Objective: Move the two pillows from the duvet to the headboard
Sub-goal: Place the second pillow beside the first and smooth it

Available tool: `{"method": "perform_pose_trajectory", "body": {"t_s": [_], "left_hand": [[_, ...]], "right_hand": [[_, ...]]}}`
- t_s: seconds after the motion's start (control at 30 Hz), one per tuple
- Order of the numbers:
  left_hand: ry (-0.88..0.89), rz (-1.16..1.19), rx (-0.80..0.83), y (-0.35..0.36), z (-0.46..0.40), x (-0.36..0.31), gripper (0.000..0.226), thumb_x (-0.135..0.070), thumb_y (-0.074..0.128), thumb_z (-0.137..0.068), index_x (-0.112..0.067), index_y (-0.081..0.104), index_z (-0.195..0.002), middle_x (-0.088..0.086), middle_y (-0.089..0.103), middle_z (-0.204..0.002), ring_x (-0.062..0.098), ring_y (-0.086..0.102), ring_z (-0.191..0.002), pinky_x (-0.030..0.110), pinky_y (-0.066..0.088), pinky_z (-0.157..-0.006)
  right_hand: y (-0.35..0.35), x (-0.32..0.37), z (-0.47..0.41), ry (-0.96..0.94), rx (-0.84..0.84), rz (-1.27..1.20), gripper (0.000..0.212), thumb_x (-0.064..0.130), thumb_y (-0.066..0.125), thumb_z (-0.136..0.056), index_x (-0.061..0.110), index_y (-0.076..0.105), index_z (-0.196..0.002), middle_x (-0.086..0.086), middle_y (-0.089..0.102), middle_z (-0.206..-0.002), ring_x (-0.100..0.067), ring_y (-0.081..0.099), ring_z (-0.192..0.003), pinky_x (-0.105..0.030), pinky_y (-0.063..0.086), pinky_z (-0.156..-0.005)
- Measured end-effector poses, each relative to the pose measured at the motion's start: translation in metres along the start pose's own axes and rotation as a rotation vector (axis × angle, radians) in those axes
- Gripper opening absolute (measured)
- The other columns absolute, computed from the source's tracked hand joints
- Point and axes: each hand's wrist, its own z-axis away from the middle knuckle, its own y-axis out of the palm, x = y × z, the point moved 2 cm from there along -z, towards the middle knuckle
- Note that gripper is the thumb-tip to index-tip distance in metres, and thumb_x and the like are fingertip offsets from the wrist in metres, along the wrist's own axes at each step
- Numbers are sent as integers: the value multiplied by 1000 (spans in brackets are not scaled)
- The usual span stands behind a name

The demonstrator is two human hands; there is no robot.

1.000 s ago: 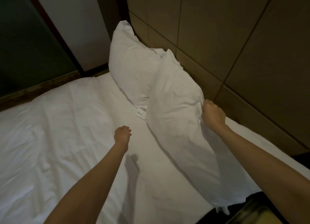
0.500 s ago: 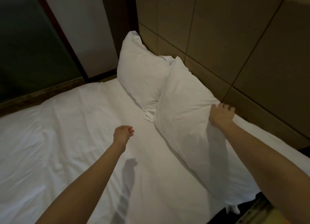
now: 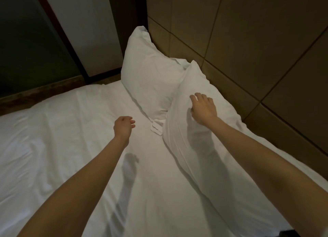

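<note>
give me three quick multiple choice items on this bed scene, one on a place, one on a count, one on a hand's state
1. Where does the near pillow lie?
A. against the headboard
B. on the floor
C. at the bed's foot

2. How many pillows show?
A. one
B. two
C. four

3. What is the right hand doing?
A. resting spread on the near pillow
B. gripping the far pillow
C. hanging clear of the bed

Key: 1 A, it leans on the panels; 2 B, two white pillows side by side; 3 A, fingers lie open on the fabric.

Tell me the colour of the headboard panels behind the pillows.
Brown-tan panels with thin dark seams, seen in dim light; the head view shows them best.
</note>
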Motion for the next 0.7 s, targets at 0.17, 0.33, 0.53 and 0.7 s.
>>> {"method": "perform_pose_trajectory", "body": {"t_s": [0.17,0.33,0.53,0.7], "left_hand": [[-43,57,-52,17,-26,2,27,-12,39,-93,-7,61,-108,6,62,-93,17,59,-77,25,45,-70],[-100,59,-48,32,-46,6,21,-12,43,-92,-10,61,-102,1,62,-81,11,58,-70,20,43,-61],[-88,-28,50,89,-43,10,23,-12,40,-91,-11,60,-101,1,61,-81,12,57,-69,21,41,-61],[-65,-41,154,137,-15,11,23,-12,40,-91,-10,60,-101,0,61,-79,12,56,-68,21,42,-61]], "right_hand": [[33,-7,-27,-33,6,-74,48,28,37,-99,15,36,-144,-12,33,-154,-30,30,-142,-45,24,-112],[61,-59,48,92,54,-34,50,36,28,-100,23,28,-149,-7,24,-159,-27,18,-147,-45,13,-117],[70,-98,116,-61,185,-27,51,41,28,-100,29,26,-150,-3,18,-161,-25,16,-149,-37,3,-119],[71,-110,96,199,101,-100,55,45,26,-100,30,16,-152,-1,5,-163,-20,0,-150,-37,-4,-119]]}}
